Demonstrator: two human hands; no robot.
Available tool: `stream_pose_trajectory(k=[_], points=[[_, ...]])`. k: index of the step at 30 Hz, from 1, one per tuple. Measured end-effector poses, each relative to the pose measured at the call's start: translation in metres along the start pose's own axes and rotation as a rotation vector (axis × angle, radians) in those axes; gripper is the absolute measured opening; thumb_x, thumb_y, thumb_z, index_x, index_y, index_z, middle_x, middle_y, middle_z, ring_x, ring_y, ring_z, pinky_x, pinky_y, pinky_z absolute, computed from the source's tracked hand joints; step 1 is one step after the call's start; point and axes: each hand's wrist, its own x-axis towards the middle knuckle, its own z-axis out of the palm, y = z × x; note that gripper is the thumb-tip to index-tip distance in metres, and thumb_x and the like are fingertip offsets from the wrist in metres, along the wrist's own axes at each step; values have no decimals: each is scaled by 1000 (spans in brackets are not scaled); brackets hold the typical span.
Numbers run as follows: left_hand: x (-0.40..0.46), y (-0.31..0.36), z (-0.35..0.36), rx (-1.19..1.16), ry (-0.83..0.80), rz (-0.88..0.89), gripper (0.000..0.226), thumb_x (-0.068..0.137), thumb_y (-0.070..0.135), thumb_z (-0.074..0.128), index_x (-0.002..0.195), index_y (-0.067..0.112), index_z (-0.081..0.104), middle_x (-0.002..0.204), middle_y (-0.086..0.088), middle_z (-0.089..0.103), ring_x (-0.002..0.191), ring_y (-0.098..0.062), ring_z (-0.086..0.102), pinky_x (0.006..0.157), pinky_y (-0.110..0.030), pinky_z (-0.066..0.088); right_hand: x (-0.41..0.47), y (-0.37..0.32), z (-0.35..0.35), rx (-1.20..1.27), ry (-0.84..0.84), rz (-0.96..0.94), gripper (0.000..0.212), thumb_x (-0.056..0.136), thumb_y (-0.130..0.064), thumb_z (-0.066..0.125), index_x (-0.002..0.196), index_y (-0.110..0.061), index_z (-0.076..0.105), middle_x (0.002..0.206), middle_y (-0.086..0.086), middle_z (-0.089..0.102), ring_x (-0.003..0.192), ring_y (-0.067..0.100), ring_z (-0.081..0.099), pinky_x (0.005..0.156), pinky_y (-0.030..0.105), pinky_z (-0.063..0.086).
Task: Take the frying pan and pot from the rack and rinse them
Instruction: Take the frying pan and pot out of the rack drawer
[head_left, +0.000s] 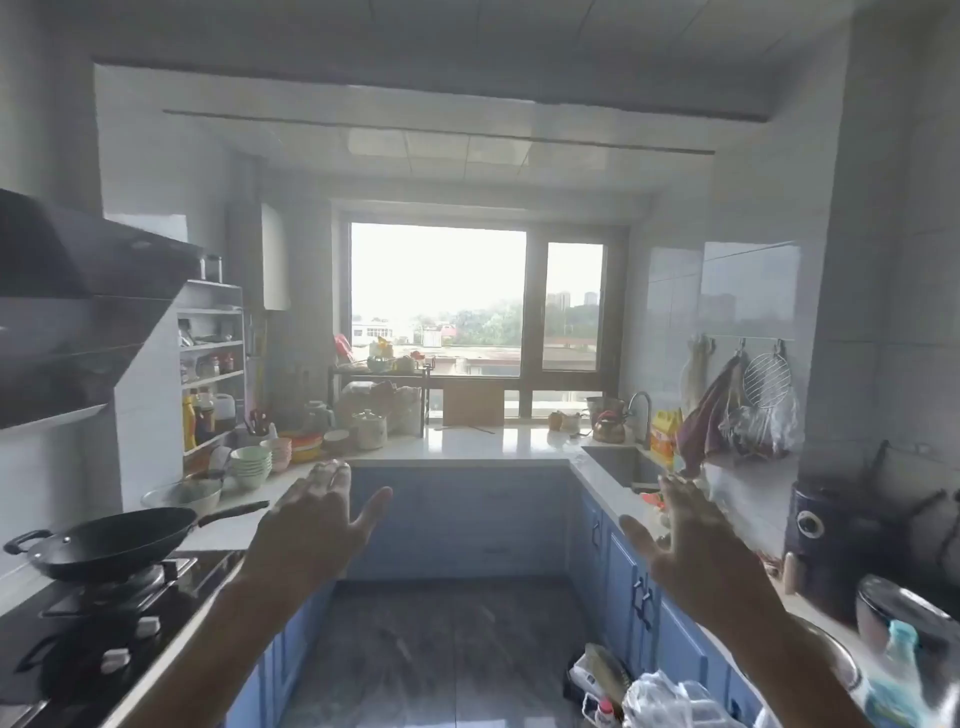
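Note:
Both of my hands are raised in front of me with fingers spread and nothing in them. My left hand (317, 519) hovers over the left counter's corner. My right hand (685, 535) hangs near the right counter, short of the steel sink (621, 462) with its tap (641, 410). A black frying pan (111, 540) with a long handle rests on the gas stove (104, 618) at the left. A metal pot (605, 408) stands behind the sink by the window. A black rack (379, 382) stands on the far counter under the window.
Stacked bowls (252, 465) and a white jar (370, 428) crowd the left counter below a white shelf (213, 364) of bottles. A brass kettle (609, 426) sits by the sink. Cloths and a wire strainer (766, 379) hang at right. Bags (654, 696) lie on the floor; blue cabinets (628, 587) line the aisle.

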Motion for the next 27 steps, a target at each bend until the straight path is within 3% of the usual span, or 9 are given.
stream_pose_trajectory(k=[10,17,27], points=[[253,-8,125,-63,32,7,71,90,62,26,142,15,38,150,-5,39,136,-21,40,110,-37,32,218,-3,144,-135,-36,24,70,91,-48,47,147,-12,26,154,4,30,143,18,24,116,31,18],[408,12,203,-106,-23,-40,70,93,60,23,146,15,28,155,-4,27,143,-21,25,112,-38,28,361,14,234,-115,-26,98,72,89,-46,52,147,-14,26,153,3,33,142,18,27,115,32,21],[629,65,357,-135,-12,-63,64,93,57,28,140,13,32,145,-3,41,133,-22,40,101,-40,38,584,69,398,74,-91,126,77,87,-42,57,149,-20,16,153,-1,31,142,19,27,111,34,28]])
